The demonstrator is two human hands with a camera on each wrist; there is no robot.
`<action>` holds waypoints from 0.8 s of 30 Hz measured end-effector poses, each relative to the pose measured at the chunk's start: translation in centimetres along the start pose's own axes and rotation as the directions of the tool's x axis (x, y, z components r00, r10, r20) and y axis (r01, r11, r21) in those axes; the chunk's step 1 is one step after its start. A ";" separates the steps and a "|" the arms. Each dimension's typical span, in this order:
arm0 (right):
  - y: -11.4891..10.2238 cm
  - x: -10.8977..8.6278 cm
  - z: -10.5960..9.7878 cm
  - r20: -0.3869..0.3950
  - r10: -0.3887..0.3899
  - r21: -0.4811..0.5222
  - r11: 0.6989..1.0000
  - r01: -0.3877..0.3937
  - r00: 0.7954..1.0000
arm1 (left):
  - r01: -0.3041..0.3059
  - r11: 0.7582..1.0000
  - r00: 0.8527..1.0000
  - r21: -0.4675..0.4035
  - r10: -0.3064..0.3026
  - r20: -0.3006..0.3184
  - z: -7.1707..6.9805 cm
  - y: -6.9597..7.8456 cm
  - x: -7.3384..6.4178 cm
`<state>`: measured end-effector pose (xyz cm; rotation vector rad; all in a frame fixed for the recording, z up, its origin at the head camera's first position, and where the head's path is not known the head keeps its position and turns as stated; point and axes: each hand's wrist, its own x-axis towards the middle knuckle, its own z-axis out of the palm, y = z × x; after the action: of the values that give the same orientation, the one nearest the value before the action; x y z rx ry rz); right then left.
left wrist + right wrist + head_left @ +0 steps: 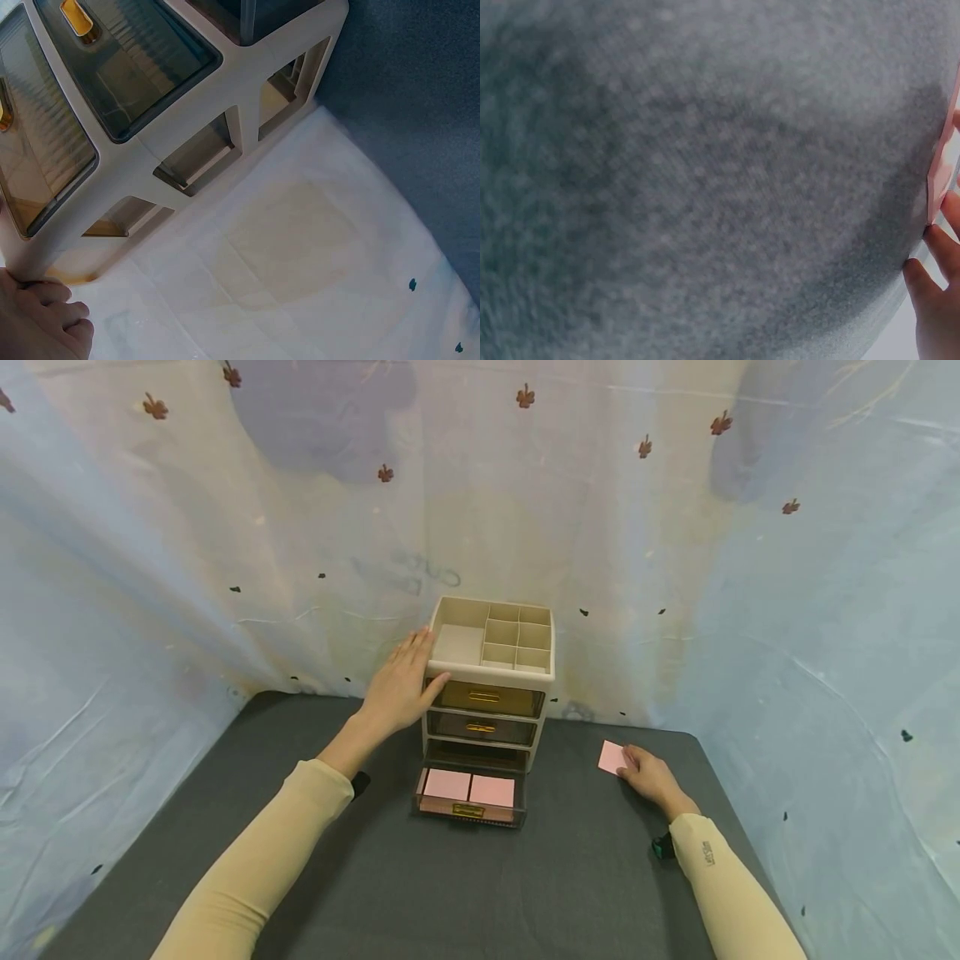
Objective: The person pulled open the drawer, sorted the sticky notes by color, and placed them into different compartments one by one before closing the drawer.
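Observation:
A cream desktop drawer organizer stands at the table's back, its top split into several compartments. My left hand rests on its upper left edge, fingers extended along the side and thumb at the front. The left wrist view catches part of that hand beside the organizer's corner. The clear bottom drawer is pulled out; two pink sticky note stacks lie in it side by side. Off to the right, my right hand pinches a pink sticky note pad at or just above the table.
Two upper drawers with gold handles are closed. A dark grey cloth covers the table. Patterned pale curtains hang behind and at both sides, close to the table's edges.

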<state>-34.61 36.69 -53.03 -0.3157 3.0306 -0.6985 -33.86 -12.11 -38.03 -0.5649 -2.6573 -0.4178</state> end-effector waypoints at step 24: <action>-0.1 -0.4 -0.1 -0.123 0.014 0.035 0.999 -0.010 0.992 | -0.007 1.000 1.000 0.006 0.007 -0.005 0.2 -0.1 -0.2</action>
<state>-34.22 36.71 -52.86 -0.2633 3.1293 -0.7966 -33.83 -12.17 -38.30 -0.5698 -2.6502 -0.4081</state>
